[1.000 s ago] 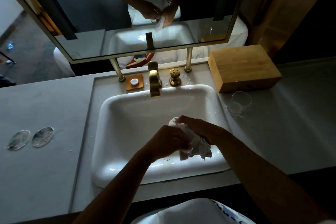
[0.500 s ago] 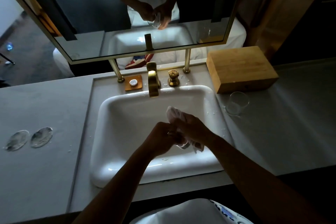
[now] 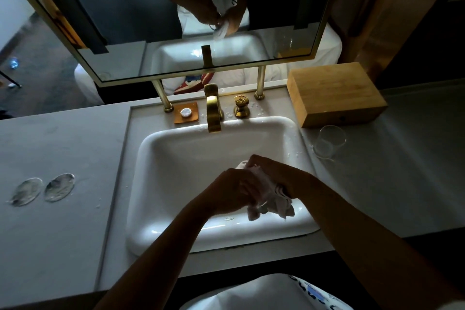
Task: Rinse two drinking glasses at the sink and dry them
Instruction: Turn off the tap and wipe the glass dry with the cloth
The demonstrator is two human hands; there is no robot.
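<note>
The fingers of the left hand (image 3: 232, 190) and the right hand (image 3: 274, 173) were closed together on a crumpled white cloth (image 3: 270, 200), held above the white sink (image 3: 176, 158). A small glint of glass showed under the cloth, but the cloth and both hands hid what was inside, so I cannot tell its shape. The second glass (image 3: 329, 141) stood on the grey counter (image 3: 402, 171), right of the sink and just in front of a wooden box (image 3: 334, 93). Behind the basin were a gold tap (image 3: 213, 111), a gold knob (image 3: 241, 106) and a small brown dish (image 3: 186, 113). Far to the left, two round wet marks (image 3: 42, 190) lay on the counter.
</note>
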